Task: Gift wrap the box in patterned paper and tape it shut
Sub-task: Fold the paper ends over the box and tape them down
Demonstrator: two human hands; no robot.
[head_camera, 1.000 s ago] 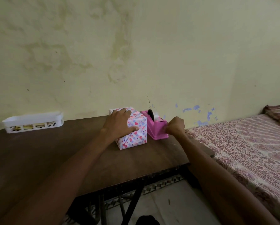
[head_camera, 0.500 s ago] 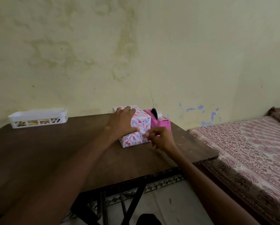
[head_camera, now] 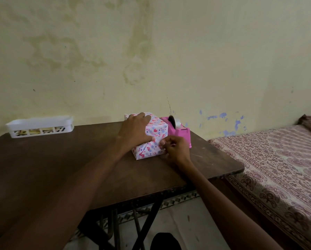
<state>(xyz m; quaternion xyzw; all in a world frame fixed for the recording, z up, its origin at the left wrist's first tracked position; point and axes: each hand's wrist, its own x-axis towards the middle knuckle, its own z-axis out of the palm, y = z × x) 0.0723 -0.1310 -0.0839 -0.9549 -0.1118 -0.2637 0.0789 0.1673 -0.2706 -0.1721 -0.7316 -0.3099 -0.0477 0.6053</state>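
The table (head_camera: 70,168) beneath the box (head_camera: 158,129) is dark wood. A bed (head_camera: 277,159) lies well to the right of the box and a white tray (head_camera: 40,126) well to its left. The box is covered in patterned paper (head_camera: 147,152). A pink tape dispenser (head_camera: 183,134) stands just beside its right side. The left hand (head_camera: 135,132) lies flat over the box top, its thumb pressing the folded flap on the near end. The right hand (head_camera: 175,149) is at the box's near right corner, its fingers curled and its fingertips (head_camera: 162,142) pinched against the paper.

This looks like the taping of the near end flap. The thumb should hold the fold down so it cannot spring open. The tape should bridge the flap's edge and be rubbed flat from the middle outward.

No strip of clear tape can be made out, so I cannot tell whether the right hand grasps tape or only paper. The box's far end is hidden, and the left hand covers any top seam.
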